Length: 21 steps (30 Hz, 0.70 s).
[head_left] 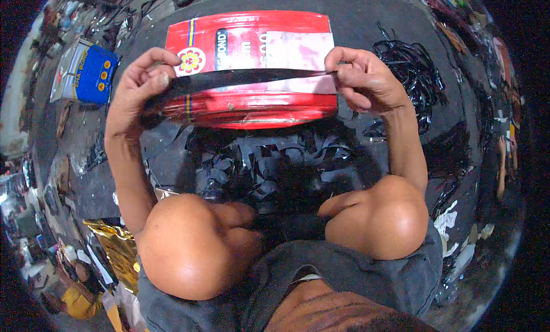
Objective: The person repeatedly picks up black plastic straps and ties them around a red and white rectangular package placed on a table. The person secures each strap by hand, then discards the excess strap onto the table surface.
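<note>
A long black strip is stretched nearly level between my two hands. My left hand is closed around its left end, thumb and fingers near the tip. At the right, my right hand pinches the narrower other end between thumb and fingers. Just behind and below the strip is a red tin with a flower-like emblem and a pale, stained label patch; the strip covers part of it. I cannot tell whether strip and tin touch.
A tangled heap of shiny black strips lies right of the tin. Dark scraps litter the floor between my knees. At the left stands a blue and white tin. Gold foil lies beside my left knee, with mixed litter around the edges.
</note>
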Each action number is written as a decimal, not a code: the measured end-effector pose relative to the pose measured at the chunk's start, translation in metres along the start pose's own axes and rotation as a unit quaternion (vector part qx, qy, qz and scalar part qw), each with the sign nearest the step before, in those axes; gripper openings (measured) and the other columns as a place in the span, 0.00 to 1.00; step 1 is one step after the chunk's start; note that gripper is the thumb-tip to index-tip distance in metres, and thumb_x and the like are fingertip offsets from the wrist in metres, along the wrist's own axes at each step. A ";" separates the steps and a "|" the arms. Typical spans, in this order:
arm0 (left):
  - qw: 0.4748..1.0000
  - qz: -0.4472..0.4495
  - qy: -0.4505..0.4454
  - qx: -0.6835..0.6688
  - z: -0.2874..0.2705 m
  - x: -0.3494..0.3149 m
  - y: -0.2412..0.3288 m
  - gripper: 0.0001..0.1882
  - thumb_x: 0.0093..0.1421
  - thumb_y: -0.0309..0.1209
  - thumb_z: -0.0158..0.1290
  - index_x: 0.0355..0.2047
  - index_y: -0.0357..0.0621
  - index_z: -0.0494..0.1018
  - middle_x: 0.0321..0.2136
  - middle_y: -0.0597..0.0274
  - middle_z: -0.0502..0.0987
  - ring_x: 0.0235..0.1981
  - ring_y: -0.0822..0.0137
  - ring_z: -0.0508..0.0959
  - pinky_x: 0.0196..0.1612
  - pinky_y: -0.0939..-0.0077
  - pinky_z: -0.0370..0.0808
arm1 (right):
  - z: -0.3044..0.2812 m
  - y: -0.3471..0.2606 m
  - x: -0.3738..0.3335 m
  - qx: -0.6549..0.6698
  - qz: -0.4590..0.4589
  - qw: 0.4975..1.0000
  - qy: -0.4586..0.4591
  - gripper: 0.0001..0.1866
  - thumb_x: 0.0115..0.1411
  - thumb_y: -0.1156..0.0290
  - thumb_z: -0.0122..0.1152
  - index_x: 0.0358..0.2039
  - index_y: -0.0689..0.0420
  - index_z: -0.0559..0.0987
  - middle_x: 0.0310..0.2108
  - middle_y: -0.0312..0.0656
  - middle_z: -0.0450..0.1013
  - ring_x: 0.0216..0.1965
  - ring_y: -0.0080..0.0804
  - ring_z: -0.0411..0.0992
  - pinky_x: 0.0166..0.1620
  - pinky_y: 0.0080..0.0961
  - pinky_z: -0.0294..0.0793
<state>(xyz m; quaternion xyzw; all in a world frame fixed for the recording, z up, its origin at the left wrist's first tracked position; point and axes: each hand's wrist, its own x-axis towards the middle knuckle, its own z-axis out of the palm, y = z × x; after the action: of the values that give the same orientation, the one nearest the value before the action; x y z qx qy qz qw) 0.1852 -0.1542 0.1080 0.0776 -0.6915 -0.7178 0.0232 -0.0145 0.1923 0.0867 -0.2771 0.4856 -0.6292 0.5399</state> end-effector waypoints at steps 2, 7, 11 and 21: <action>0.991 0.021 0.003 0.131 -0.025 0.003 0.002 0.20 0.53 0.28 0.63 0.46 0.39 0.74 0.24 0.78 0.69 0.23 0.85 0.65 0.27 0.88 0.58 | -0.001 -0.001 0.010 -0.152 0.028 0.986 0.054 0.16 0.61 0.66 0.64 0.46 0.59 0.76 0.23 0.35 0.75 0.19 0.15 0.68 0.19 0.14 0.64; 0.959 0.040 0.022 0.280 -0.069 -0.001 0.010 0.22 0.45 0.32 0.70 0.41 0.40 0.79 0.23 0.78 0.69 0.24 0.84 0.65 0.28 0.87 0.60 | -0.029 0.002 0.026 -0.330 0.051 0.939 0.086 0.22 0.56 0.64 0.70 0.48 0.59 0.76 0.23 0.30 0.74 0.25 0.15 0.69 0.28 0.16 0.68; 0.952 -0.040 0.070 0.297 -0.096 -0.015 0.008 0.25 0.37 0.37 0.74 0.35 0.42 0.79 0.24 0.80 0.66 0.25 0.83 0.65 0.29 0.86 0.59 | -0.022 0.000 0.028 -0.398 -0.121 0.905 0.084 0.15 0.50 0.69 0.73 0.37 0.56 0.78 0.29 0.28 0.72 0.37 0.19 0.70 0.39 0.20 0.70; 0.967 -0.116 0.082 0.209 -0.153 -0.013 -0.038 0.10 0.63 0.36 0.56 0.29 0.45 0.72 0.24 0.71 0.75 0.20 0.80 0.71 0.21 0.84 0.65 | -0.029 0.005 0.041 -0.373 -0.001 0.907 0.196 0.09 0.62 0.66 0.62 0.32 0.58 0.81 0.21 0.28 0.73 0.22 0.13 0.69 0.26 0.13 0.69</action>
<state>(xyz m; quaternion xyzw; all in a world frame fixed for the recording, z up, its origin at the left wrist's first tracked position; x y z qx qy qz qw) 0.2226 -0.3022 0.0662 0.2188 -0.8084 -0.5460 -0.0208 -0.0482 0.1632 0.0643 -0.3294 0.7807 -0.4444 0.2906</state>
